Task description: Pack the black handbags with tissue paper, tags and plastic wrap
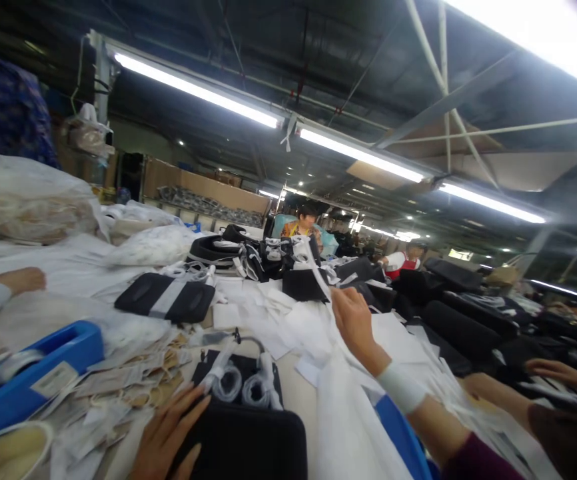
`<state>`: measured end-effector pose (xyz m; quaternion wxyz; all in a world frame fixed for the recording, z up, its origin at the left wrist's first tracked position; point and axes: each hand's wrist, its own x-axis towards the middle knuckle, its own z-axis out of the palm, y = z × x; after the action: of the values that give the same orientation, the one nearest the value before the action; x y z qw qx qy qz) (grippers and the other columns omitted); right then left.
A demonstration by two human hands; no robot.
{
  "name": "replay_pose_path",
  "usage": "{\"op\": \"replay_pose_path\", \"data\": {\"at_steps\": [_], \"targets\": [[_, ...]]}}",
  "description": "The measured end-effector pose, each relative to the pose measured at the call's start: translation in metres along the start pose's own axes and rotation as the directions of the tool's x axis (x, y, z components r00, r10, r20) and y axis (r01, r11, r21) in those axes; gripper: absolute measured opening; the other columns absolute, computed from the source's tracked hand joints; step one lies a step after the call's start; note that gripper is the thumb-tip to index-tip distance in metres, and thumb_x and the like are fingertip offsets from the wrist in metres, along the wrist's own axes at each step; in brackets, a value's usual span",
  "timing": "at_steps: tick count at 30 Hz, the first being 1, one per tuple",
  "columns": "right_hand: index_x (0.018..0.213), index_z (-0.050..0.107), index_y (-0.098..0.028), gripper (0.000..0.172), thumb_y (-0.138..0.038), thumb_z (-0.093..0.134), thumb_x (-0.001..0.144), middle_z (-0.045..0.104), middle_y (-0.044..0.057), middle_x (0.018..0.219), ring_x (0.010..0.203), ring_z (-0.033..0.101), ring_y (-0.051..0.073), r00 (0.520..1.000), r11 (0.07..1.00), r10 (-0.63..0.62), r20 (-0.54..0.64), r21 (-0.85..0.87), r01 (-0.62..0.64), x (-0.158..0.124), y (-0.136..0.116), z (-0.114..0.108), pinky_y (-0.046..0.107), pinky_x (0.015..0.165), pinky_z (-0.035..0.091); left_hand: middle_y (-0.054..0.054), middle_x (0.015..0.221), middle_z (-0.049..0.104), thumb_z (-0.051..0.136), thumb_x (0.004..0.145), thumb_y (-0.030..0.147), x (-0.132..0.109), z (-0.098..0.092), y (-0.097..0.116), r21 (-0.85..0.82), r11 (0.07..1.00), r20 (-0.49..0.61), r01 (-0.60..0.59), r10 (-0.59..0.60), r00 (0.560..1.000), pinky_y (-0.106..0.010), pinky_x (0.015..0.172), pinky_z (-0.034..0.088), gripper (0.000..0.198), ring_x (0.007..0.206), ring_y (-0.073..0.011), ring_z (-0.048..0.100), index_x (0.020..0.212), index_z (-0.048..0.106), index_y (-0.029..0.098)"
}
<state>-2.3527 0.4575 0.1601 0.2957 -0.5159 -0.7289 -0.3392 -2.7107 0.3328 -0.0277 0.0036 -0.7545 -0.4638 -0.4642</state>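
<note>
My left hand (166,437) lies flat with fingers spread on the left edge of a black padded case (248,443) near the table's front. Just beyond it sits another black piece (241,373) with white coiled straps. My right hand (353,320), a white band at the wrist, reaches forward over white sheets (338,400) and pinches a white strap (313,263) that runs up toward a black item (303,283). What else the fingers hold is hidden.
A blue tray (43,380) and a heap of small plastic packets (128,380) lie at left. Black cases (166,297) and bagged goods (28,200) cover the table. Other people's hands show at far left (18,280) and far right (558,373); workers sit beyond.
</note>
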Motion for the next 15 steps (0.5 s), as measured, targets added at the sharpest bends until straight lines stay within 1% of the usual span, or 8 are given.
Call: {"op": "replay_pose_path", "data": {"at_steps": [2,4,5,6,8,11,13,15], "targets": [[0.124,0.057,-0.015,0.033,-0.012,0.042,0.095,0.068,0.011,0.110,0.098,0.054,0.022,0.947,0.939,-0.301,-0.113,0.137,0.315,-0.029,-0.049,-0.029,0.037,0.084,0.040,-0.004,0.140,0.053,0.051,0.089,0.047,0.015,-0.033,0.020,-0.354,0.870,0.121,0.343,-0.320,0.939,-0.043,0.114,0.029,0.047,0.133,-0.0265,0.044,0.133,0.054,0.031],[0.128,0.055,-0.014,0.036,-0.009,0.043,0.095,0.062,0.010,0.128,0.107,0.051,0.024,0.865,0.838,-0.482,-0.140,0.216,0.502,-0.063,-0.090,-0.055,0.041,0.091,0.040,-0.012,0.126,0.063,0.031,0.089,0.068,0.029,-0.067,0.045,-0.719,0.459,0.280,0.521,-0.495,0.822,-0.048,0.096,0.049,0.067,0.118,-0.0327,0.057,0.133,0.055,0.023],[0.129,0.054,-0.013,0.036,-0.009,0.044,0.095,0.059,0.010,0.133,0.110,0.050,0.024,0.831,0.791,-0.540,-0.132,0.257,0.555,-0.079,-0.107,-0.067,0.043,0.094,0.039,-0.014,0.125,0.063,0.029,0.086,0.074,0.035,-0.082,0.056,-0.789,0.253,0.381,0.559,-0.512,0.770,-0.048,0.086,0.054,0.075,0.113,-0.0349,0.060,0.134,0.054,0.022],[0.129,0.054,-0.012,0.036,-0.010,0.044,0.095,0.057,0.010,0.135,0.112,0.050,0.025,0.804,0.750,-0.583,-0.117,0.302,0.588,-0.093,-0.120,-0.076,0.044,0.096,0.038,-0.013,0.123,0.064,0.034,0.086,0.071,0.039,-0.094,0.066,-0.792,0.127,0.461,0.597,-0.518,0.721,-0.043,0.078,0.056,0.071,0.109,-0.0339,0.061,0.134,0.053,0.022],[0.128,0.056,-0.012,0.035,-0.011,0.044,0.095,0.059,0.010,0.133,0.114,0.050,0.024,0.766,0.676,-0.635,-0.099,0.409,0.613,-0.115,-0.137,-0.090,0.044,0.099,0.037,-0.013,0.117,0.067,0.051,0.086,0.060,0.041,-0.110,0.080,-0.747,0.023,0.547,0.664,-0.546,0.635,-0.032,0.063,0.056,0.061,0.099,-0.0307,0.066,0.132,0.055,0.020],[0.124,0.059,-0.015,0.033,-0.010,0.046,0.094,0.062,0.007,0.129,0.111,0.053,0.022,0.760,0.585,-0.644,-0.089,0.582,0.564,-0.132,-0.147,-0.097,0.043,0.099,0.038,-0.013,0.114,0.069,0.072,0.075,0.035,0.031,-0.117,0.087,-0.663,-0.015,0.619,0.748,-0.574,0.537,-0.028,0.062,0.054,0.065,0.091,-0.0280,0.068,0.135,0.052,0.018],[0.123,0.060,-0.020,0.032,-0.012,0.048,0.094,0.062,0.005,0.129,0.111,0.053,0.022,0.816,0.546,-0.575,-0.067,0.711,0.443,-0.135,-0.146,-0.096,0.043,0.098,0.040,-0.012,0.114,0.069,0.077,0.068,0.026,0.023,-0.118,0.087,-0.635,-0.028,0.626,0.772,-0.603,0.494,-0.029,0.065,0.055,0.077,0.088,-0.0282,0.069,0.138,0.047,0.018],[0.124,0.059,-0.024,0.031,-0.019,0.049,0.094,0.061,0.005,0.130,0.115,0.051,0.023,0.919,0.523,-0.394,0.031,0.829,0.196,-0.135,-0.142,-0.095,0.044,0.099,0.041,-0.011,0.114,0.070,0.077,0.066,0.025,0.016,-0.120,0.088,-0.644,-0.024,0.591,0.764,-0.650,0.478,-0.030,0.066,0.056,0.081,0.087,-0.0282,0.070,0.140,0.045,0.020]]}}
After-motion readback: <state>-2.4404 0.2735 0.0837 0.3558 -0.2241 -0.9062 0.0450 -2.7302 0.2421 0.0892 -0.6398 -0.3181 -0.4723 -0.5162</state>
